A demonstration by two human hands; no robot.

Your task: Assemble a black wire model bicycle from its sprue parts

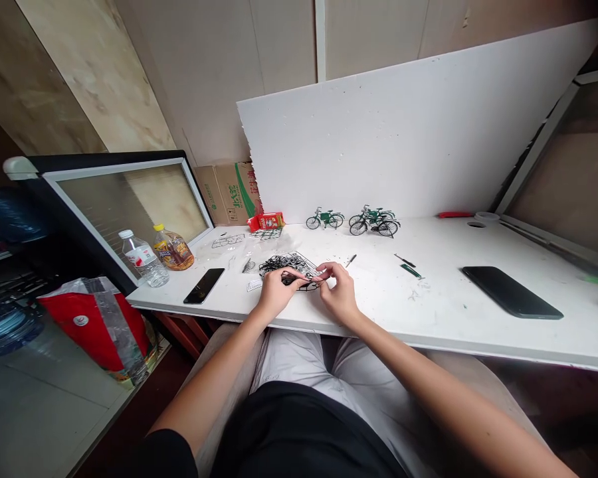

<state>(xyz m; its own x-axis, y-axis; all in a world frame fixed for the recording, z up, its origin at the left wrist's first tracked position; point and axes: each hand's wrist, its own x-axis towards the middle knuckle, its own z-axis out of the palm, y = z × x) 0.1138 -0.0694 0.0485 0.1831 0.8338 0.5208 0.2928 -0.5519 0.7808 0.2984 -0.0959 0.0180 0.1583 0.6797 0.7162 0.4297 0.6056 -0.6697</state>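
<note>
A small black wire part [306, 279] was pinched between the left hand [275, 292] and the right hand [339, 292], both closed on it, just above the counter [443, 299] edge. A heap of black parts [289, 264] lay just behind. Assembly of the part was judged in hand; fine fingertip alignment would be called for next. Finished green model bicycles [351, 219] stood further back.

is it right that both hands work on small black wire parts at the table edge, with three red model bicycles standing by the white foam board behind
Not quite: the head view shows the small model bicycles are green, not red. The rest holds: the left hand and right hand work on small black wire parts near the white table's front edge, with the white foam board behind.
</note>
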